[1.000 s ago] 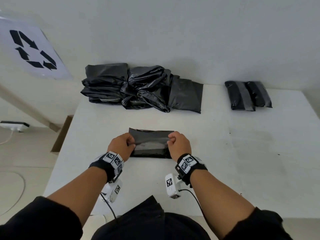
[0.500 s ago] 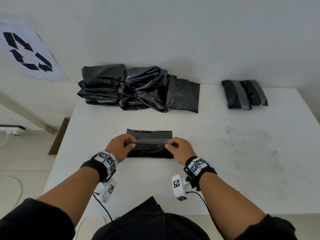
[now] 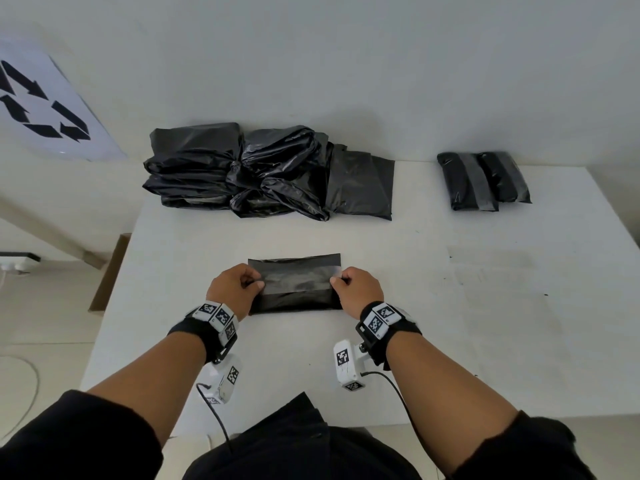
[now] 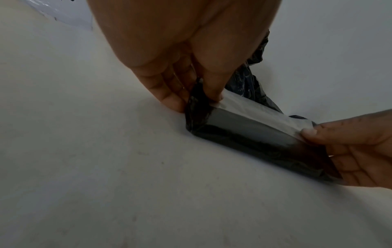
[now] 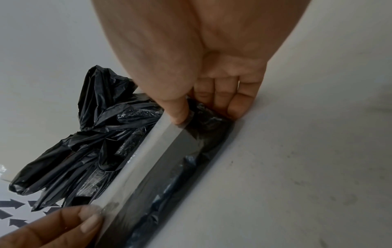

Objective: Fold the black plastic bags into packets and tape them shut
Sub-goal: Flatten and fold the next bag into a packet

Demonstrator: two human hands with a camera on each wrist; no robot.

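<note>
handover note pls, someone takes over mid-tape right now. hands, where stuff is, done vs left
Left hand: pinches the left end of the clear tape strip.
Right hand: pinches the right end.
The strip is stretched across the folded packet, which lies on the table in front of the person; part of the strip is still lifted.
Done: two taped packets far right.
Left: press this strip down and wrap its ends, then fold and tape the pile of loose bags at the far edge.

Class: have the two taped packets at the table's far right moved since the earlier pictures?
No. The taped packets lie as before at the table's far edge, right of the bag pile.
</note>
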